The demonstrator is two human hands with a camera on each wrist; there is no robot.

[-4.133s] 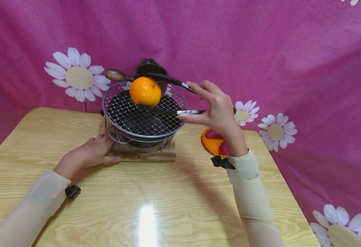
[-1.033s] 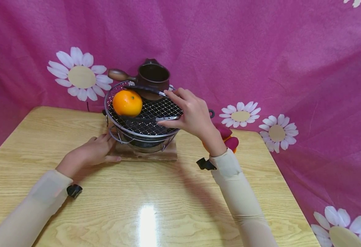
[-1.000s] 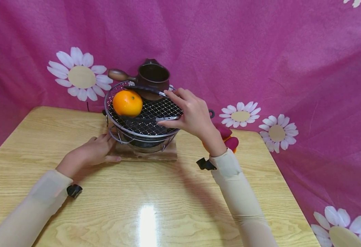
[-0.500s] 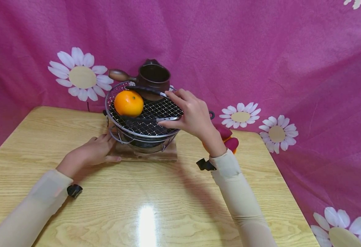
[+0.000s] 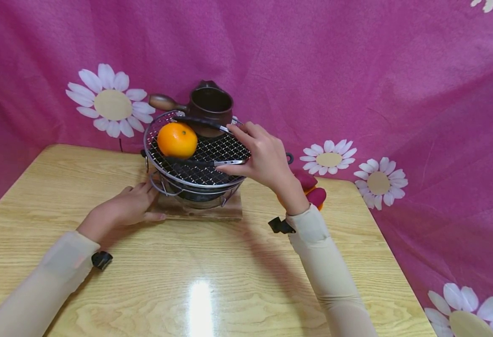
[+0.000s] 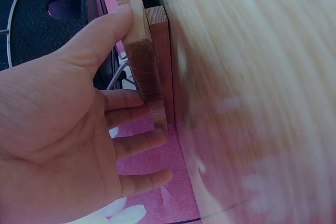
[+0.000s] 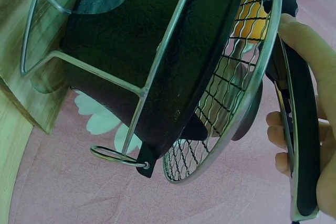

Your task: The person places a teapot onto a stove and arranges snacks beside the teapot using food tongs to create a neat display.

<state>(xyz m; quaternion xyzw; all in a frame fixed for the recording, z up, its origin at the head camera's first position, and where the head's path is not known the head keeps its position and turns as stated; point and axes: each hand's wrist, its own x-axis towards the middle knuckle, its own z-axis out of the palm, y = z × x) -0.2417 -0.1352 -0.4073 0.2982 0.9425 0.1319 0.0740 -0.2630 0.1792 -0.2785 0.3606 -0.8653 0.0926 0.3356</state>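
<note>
An orange (image 5: 177, 140) sits at the left of the wire grill rack (image 5: 212, 154). My right hand (image 5: 260, 152) holds black-and-silver tongs (image 5: 229, 162) from above, fingers on the far arm, thumb on the near one. Their spread arms lie behind and in front of the orange; whether they touch it I cannot tell. Beneath the rack stands a round dark grill stove (image 7: 142, 51) on a wooden board (image 5: 204, 214). My left hand (image 5: 124, 206) holds the board's left front corner. In the left wrist view the thumb lies on one edge, fingers at the other, little finger free.
A dark brown pot (image 5: 210, 105) with a wooden side handle stands at the rack's back. Right of the stove, partly behind my right wrist, is an orange plate (image 5: 321, 205) with purplish-red sweet-potato-like pieces (image 5: 315, 195). The wooden table (image 5: 158, 281) meets a pink daisy-print cloth (image 5: 271, 61).
My right hand has moved left and down with the tongs; the orange went from above the rack's middle to its left. Lately it shifted slightly right. The left hand stays put.
</note>
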